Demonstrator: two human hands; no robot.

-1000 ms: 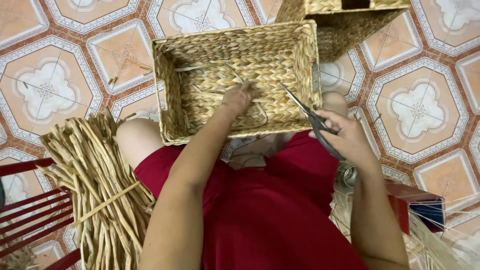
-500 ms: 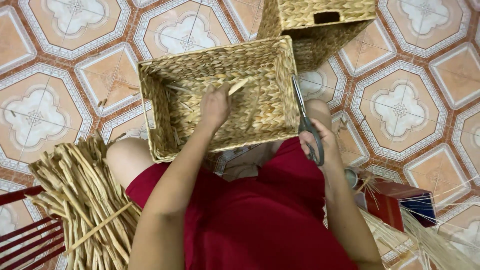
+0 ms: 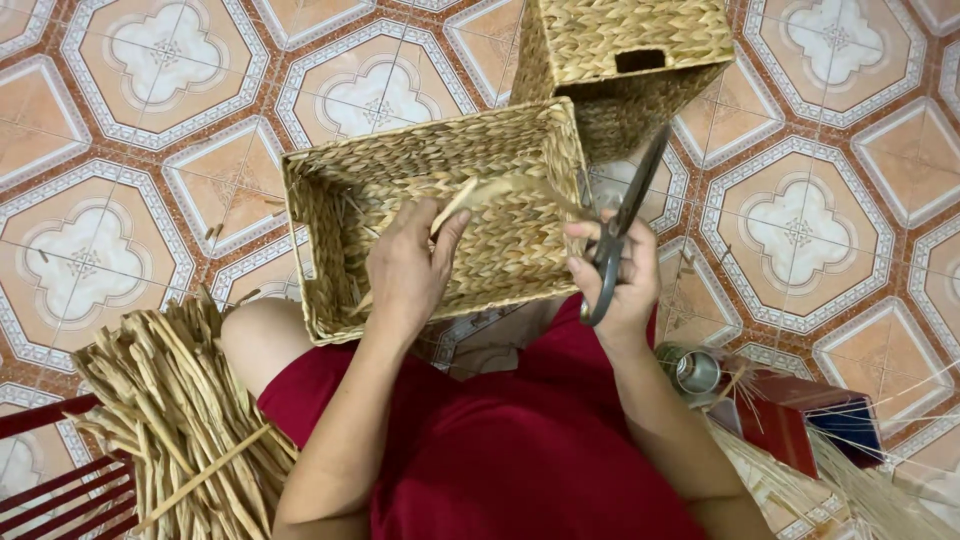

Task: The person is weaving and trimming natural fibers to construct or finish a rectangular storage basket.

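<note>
Reaching into the woven basket (image 3: 440, 215) propped on the lap, the left hand (image 3: 405, 270) is pinching a loose straw strand (image 3: 500, 188), while the right hand (image 3: 620, 280) is gripping dark scissors (image 3: 625, 225) beside the basket's rim; its fingertips are hiding behind the handles.

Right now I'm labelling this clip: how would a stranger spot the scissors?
Find the open woven basket on the person's lap. At its right edge, the right hand holds the scissors: dark metal, blades pointing up, the only metal tool among straw-coloured weave.
</note>
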